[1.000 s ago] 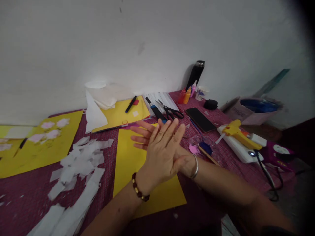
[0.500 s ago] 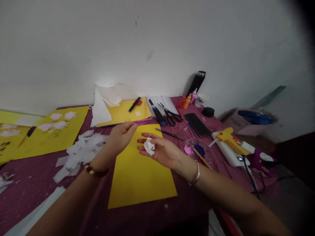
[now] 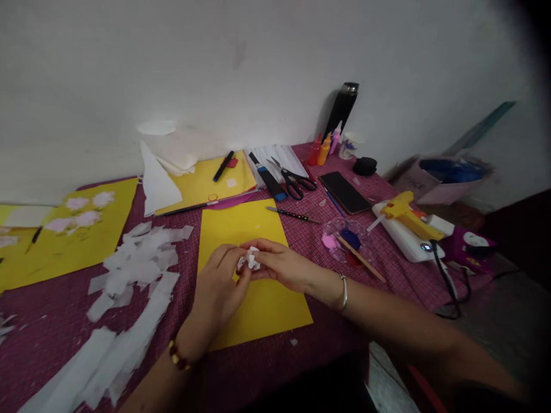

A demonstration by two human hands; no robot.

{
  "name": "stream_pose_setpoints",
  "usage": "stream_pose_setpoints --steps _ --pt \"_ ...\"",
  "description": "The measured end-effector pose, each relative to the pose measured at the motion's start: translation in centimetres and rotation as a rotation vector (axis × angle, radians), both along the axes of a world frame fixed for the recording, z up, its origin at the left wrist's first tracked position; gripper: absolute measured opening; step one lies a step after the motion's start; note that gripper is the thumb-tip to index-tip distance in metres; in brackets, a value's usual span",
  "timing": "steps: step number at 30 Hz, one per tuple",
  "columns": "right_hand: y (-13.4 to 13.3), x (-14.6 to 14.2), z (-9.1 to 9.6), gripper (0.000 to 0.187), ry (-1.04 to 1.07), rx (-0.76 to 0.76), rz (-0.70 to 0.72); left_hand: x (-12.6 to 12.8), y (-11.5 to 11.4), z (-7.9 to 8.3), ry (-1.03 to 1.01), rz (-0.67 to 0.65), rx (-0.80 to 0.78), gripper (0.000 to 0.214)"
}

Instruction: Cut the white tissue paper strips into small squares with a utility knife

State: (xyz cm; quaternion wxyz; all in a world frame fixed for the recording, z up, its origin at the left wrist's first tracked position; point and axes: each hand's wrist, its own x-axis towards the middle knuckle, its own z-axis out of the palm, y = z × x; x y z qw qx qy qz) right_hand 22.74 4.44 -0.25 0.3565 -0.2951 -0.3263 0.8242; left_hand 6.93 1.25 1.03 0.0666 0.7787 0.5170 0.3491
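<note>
A small crumpled piece of white tissue paper [image 3: 251, 259] sits between my two hands, over a yellow sheet of paper [image 3: 275, 310]. My left hand [image 3: 221, 281] curls its fingers against the tissue from the left. From the other side my right hand [image 3: 286, 264] pinches it with thumb and fingers. Some of the fingertips are hidden behind the tissue. To the left of my hands lies a loose pile of cut white tissue pieces [image 3: 138, 258], with longer white strips [image 3: 124, 350] nearer to me.
Scissors [image 3: 293, 178], a blue-black cutter [image 3: 269, 179] and a marker [image 3: 224, 166] lie toward the wall. A paint palette [image 3: 370, 249] and phone [image 3: 344, 192] are on the right, beside a yellow glue gun [image 3: 408, 215]. A black flask [image 3: 342, 112] leans against the wall.
My left hand has moved in to meet the right, and both now touch the tissue, which lay in my open right palm before. The view has tilted downward.
</note>
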Motion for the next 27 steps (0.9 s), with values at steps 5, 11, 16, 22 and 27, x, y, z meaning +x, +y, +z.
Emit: stream_pose_setpoints --steps 5,11,16,22,27 --pt "0.3 0.4 -0.5 0.026 -0.140 0.007 0.096 -1.5 0.4 -0.8 -0.407 0.112 -0.262 0.008" --pt "-0.2 0.2 -0.6 0.044 -0.270 0.251 0.032 -0.9 -0.4 -0.8 -0.414 0.060 -0.480 0.009" --pt "-0.2 0.4 -0.2 0.022 -0.283 0.315 0.043 -0.6 -0.6 -0.6 -0.479 -0.007 -0.513 0.014" --pt "1.3 1.5 0.2 0.015 -0.079 0.032 -0.092 -1.0 -0.5 -0.3 -0.979 -0.061 -0.808 0.017" --pt "2.8 3.1 0.9 0.015 0.013 0.007 -0.279 -0.9 -0.5 -0.1 -1.139 -0.007 -0.774 0.015"
